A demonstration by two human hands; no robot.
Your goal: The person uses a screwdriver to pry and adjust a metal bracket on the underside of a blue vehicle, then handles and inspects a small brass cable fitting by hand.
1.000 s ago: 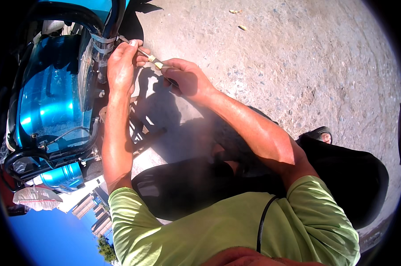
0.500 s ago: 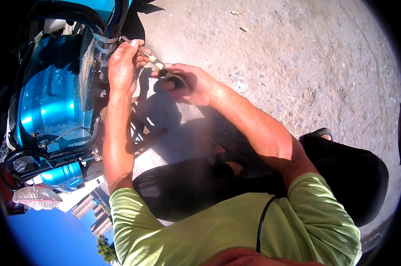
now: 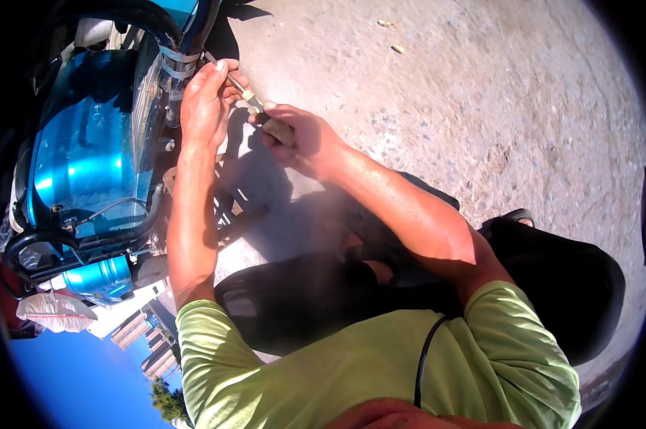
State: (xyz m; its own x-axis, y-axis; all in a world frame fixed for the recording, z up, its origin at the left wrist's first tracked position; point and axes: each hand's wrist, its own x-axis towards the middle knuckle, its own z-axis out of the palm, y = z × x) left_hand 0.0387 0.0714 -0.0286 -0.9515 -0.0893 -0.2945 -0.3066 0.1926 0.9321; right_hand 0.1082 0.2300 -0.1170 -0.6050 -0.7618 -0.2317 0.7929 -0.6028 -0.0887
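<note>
At the upper left, my left hand (image 3: pixel 205 107) pinches the slim metal shaft of a screwdriver (image 3: pixel 248 95) between thumb and fingers. Its far end points at a dark tube wrapped with metal clamp bands (image 3: pixel 178 63); the tip's contact point is hidden. The handle, pale yellow and dark, slants down into my right hand (image 3: pixel 301 139), which is closed with the thumb along its top. A rough brownish lump (image 3: pixel 279 131) shows in that palm, in line with the handle. Whether it is part of the tool, I cannot tell.
A vehicle with a shiny blue tank (image 3: pixel 80 143) and black tubular bars (image 3: pixel 44 239) fills the left side. Below it are a blue canister (image 3: pixel 98 279) and a whitish bag (image 3: pixel 55 312). Rough sunlit concrete (image 3: pixel 480 107) spreads to the right, with two small leaves lying on it.
The whole view has shifted slightly, with both hands a little further right in it. My right hand has turned a bit, so the lump shows a brown face instead of a dark one.
</note>
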